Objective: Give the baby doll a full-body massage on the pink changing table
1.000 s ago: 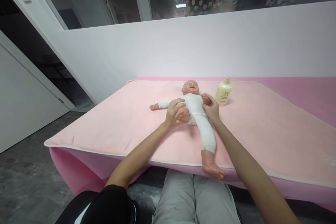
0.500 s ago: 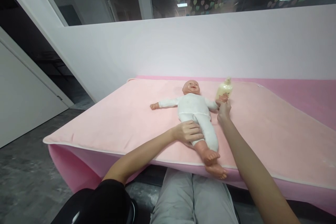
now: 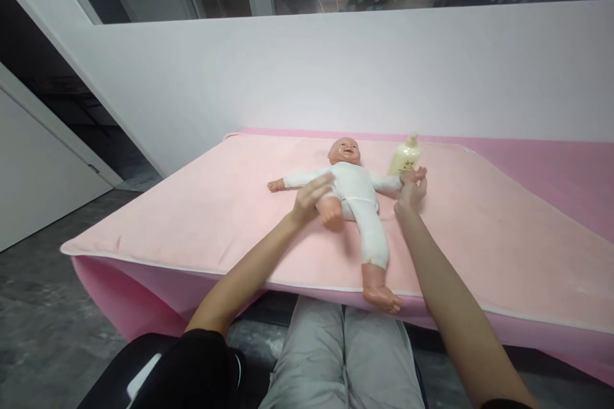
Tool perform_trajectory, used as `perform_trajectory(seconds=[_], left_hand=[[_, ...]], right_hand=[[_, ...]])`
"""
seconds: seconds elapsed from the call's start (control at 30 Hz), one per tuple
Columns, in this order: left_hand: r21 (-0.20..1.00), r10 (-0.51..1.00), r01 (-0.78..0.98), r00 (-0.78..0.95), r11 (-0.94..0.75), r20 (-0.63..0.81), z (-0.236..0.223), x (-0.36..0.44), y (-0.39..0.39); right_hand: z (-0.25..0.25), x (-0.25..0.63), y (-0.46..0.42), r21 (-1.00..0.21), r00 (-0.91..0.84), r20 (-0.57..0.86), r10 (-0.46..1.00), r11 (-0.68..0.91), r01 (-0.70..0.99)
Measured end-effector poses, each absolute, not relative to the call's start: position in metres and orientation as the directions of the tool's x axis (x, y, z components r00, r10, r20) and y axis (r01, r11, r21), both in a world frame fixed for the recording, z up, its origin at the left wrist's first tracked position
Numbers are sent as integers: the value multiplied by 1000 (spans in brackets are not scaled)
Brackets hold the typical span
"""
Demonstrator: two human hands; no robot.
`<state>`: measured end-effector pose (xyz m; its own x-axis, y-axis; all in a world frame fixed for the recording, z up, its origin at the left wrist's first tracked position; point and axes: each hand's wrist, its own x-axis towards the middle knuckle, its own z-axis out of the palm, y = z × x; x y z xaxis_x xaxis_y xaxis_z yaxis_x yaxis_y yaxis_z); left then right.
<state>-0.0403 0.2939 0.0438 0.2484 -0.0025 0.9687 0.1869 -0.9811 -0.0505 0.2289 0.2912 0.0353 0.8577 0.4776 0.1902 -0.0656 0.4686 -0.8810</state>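
A baby doll point(image 3: 355, 180) with a white cloth body lies on its back, head away from me, on a pink blanket point(image 3: 192, 223). My left hand point(image 3: 307, 201) is at the doll's leg on the left, fingers laid over it and slightly blurred. That leg is bent up toward the belly, with its bare foot point(image 3: 330, 212) facing me. My right hand point(image 3: 410, 193) is closed around the doll's hand and wrist on the right, the little fingers showing above mine. The other leg point(image 3: 374, 243) lies straight, its foot at the blanket's near edge.
Behind my right hand stands a pale yellow pump bottle point(image 3: 405, 154). A white wall point(image 3: 336, 77) with a window above it borders the far side. My legs point(image 3: 326, 351) are below the near edge, and a door point(image 3: 43, 166) is at the left.
My left hand has moved up and left, bending the doll's leg from straight to folded toward its belly. The legs, crossed before, are now apart. My right hand keeps its hold on the doll's arm.
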Motion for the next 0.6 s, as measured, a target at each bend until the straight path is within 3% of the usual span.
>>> perform_trajectory(seconds=[0.1,0.17,0.27,0.37,0.5,0.6], left_hand=[[279,324,234,177,-931,929,41,-44,309],[354,405,222,257,-909,878,37,-44,315],[372,423,203,363,-905,830,32,-43,320],[392,436,192,365,-900,822,31,-42,320],[422,453,163,305,-892,838,33,-42,317],[426,455,162,269,-890,849,35,-40,313]], right_hand=[[40,213,287,-850,727,484,488,461,256],[39,200,284,-754,471,649,597,426,500],[37,185,281,-494,73,684,725,387,779],[36,180,280,-395,39,674,738,316,863],[36,183,281,-423,57,675,736,323,847],[35,183,283,-512,115,688,717,367,776]])
